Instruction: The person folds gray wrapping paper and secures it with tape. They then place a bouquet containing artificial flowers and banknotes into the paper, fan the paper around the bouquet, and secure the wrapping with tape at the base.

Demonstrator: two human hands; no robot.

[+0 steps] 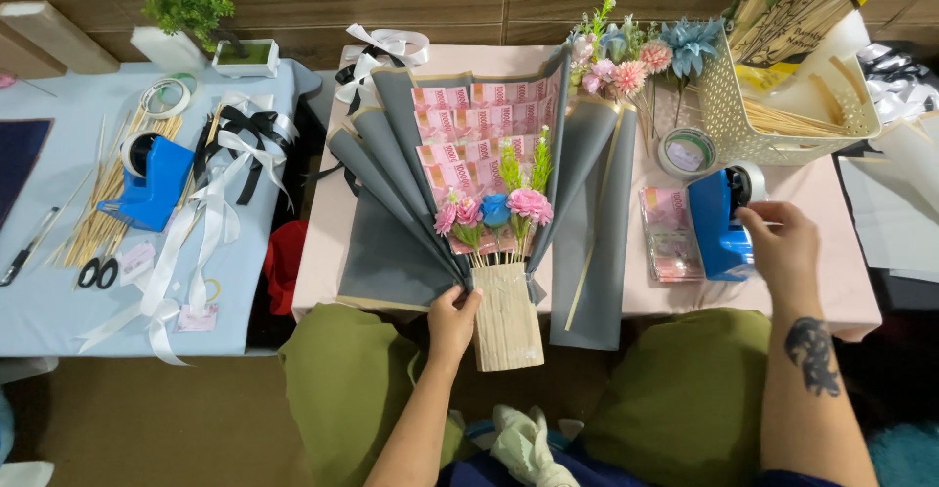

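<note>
A bouquet lies on the pink table, built of grey wrapping sheets, rows of pink banknotes and small pink and blue flowers above a bundle of pale sticks. My left hand grips the bouquet's base where the grey paper meets the stick bundle. My right hand rests on a blue tape dispenser at the right, fingers at the tape roll.
A stack of banknotes, a tape roll, artificial flowers and a cream basket of sticks stand at the right. The light blue table at left holds ribbons, sticks, scissors and another blue dispenser.
</note>
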